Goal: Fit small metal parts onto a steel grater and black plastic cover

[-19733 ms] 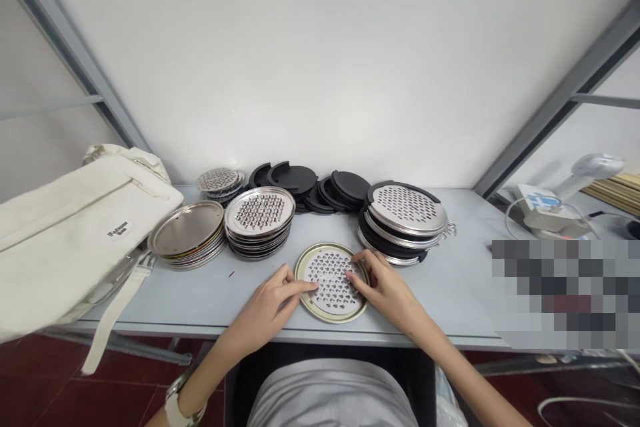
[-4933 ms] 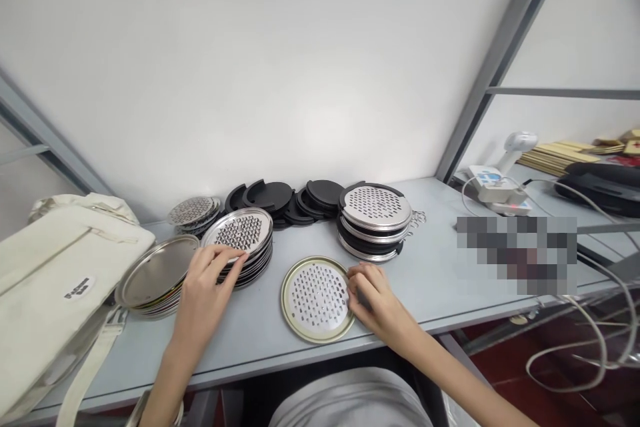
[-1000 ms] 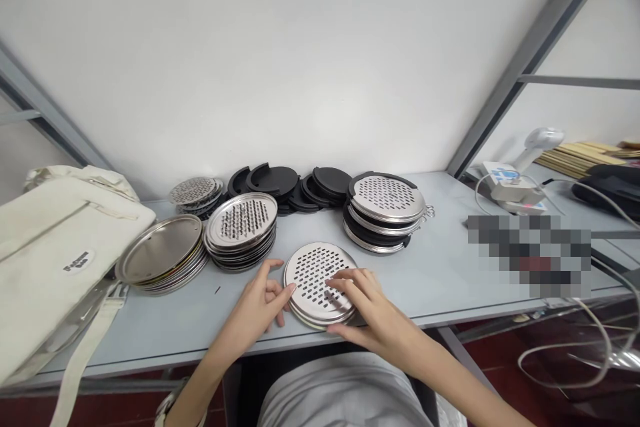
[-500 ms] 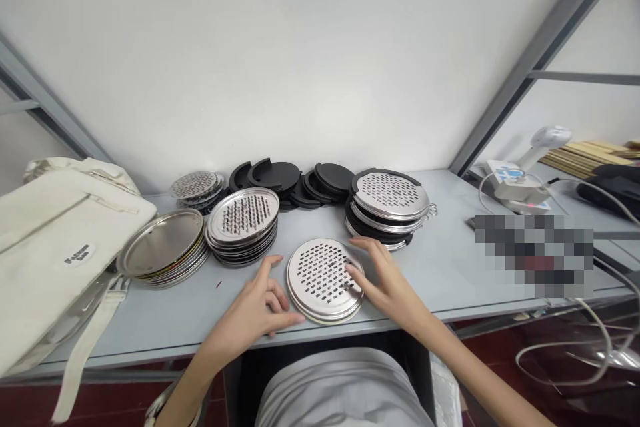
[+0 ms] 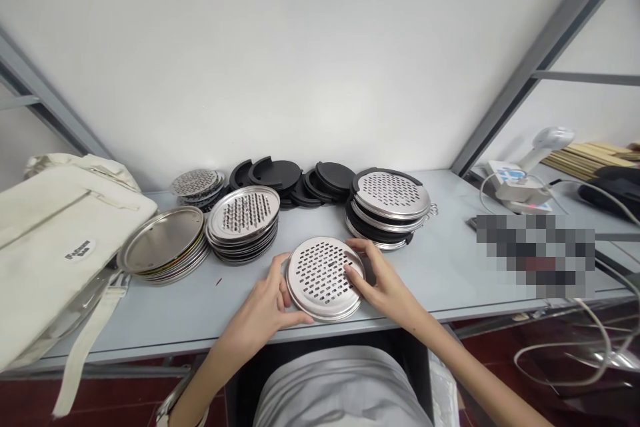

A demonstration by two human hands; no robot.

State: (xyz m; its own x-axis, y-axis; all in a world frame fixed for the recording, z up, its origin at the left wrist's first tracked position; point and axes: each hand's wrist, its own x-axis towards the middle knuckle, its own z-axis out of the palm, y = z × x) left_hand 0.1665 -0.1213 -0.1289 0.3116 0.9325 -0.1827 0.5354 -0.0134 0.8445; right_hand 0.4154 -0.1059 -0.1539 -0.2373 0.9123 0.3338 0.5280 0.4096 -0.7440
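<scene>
From where I stand, the slotted metal disc (image 5: 323, 270) lies flat at the near edge of the tabletop (image 5: 445, 253), right in front of the person. Both hands have it by the rim: the left hand (image 5: 273, 300) spans the left side, thumb at the near edge, while the right hand (image 5: 385, 283) curls over the right side, thumb on the slotted face. Held from opposite sides like that, it probably can't slide or turn. The rim looks doubled, as though pieces were nested, but I can't tell how many.

The piles seem sorted by kind and kept within reach: plain metal pans (image 5: 163, 240) on the left, raised-tooth grater discs (image 5: 245, 213) beside them, small perforated plates (image 5: 195, 182) farther back. Black round pieces (image 5: 280, 175) lean together along the far side, and a black-edged stack (image 5: 393, 193) stands to the right.

The tabletop is smooth pale grey, set against a plain white wall (image 5: 320, 67) between slanting grey posts (image 5: 525, 73). A cream bag (image 5: 75, 227) slumps at left; a white handheld device (image 5: 553, 138) stands far right, and dark red floor (image 5: 135, 397) shows below.
</scene>
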